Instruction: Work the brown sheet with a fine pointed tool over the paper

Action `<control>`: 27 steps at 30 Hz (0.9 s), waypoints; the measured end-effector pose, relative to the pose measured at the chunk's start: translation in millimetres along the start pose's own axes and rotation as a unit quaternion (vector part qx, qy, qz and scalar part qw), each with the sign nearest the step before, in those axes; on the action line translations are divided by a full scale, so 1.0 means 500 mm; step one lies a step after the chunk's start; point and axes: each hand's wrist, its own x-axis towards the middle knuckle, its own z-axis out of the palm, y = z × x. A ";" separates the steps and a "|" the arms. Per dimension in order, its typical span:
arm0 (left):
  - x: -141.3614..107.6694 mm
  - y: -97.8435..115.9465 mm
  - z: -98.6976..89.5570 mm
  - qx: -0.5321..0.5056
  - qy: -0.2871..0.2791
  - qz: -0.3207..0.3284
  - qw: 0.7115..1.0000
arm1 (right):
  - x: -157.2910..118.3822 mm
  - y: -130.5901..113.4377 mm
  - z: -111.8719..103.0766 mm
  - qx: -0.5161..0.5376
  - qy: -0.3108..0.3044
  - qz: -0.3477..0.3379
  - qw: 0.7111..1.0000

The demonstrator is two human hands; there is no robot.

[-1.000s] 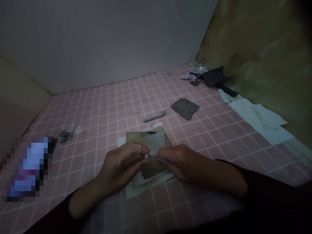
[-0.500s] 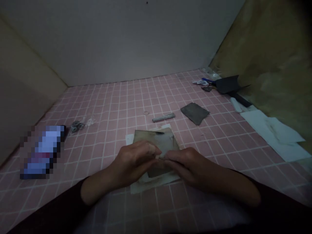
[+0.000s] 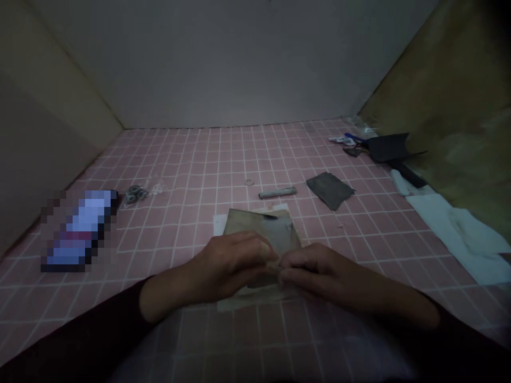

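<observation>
My left hand and my right hand meet fingertip to fingertip over a thin greyish sheet on the near middle of the table. Both are closed in a pinch on something small and pale that the fingers mostly hide. A strip is wrapped round one finger of my left hand. Under the grey sheet lies white paper, stained in places. Behind it rest a grey rolled tube and a small pale ring.
A dark square sheet lies right of the tube. A blurred phone and small metal rings in clear plastic are at left. A black scoop, pens and white paper line the right wall.
The whole view has shifted, so the table items appear a little further right. My hands are still together over the grey sheet, their fingers slightly repositioned.
</observation>
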 end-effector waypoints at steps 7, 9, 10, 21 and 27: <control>0.006 0.005 -0.008 -0.080 0.069 -0.056 0.993 | -0.004 0.011 0.010 -0.169 0.151 -0.095 0.969; 0.006 0.001 -0.008 -0.097 0.084 -0.090 0.988 | 0.000 0.017 0.017 -0.217 0.173 -0.114 0.954; 0.005 -0.001 -0.006 -0.089 0.085 -0.090 0.988 | 0.001 0.017 0.017 -0.206 0.165 -0.105 0.959; -0.006 -0.011 -0.005 -0.138 0.073 -0.120 0.980 | 0.001 0.003 0.011 -0.145 0.173 -0.100 0.969; -0.011 -0.019 -0.003 -0.080 0.086 -0.084 0.990 | 0.005 -0.002 0.004 0.001 0.060 -0.016 0.998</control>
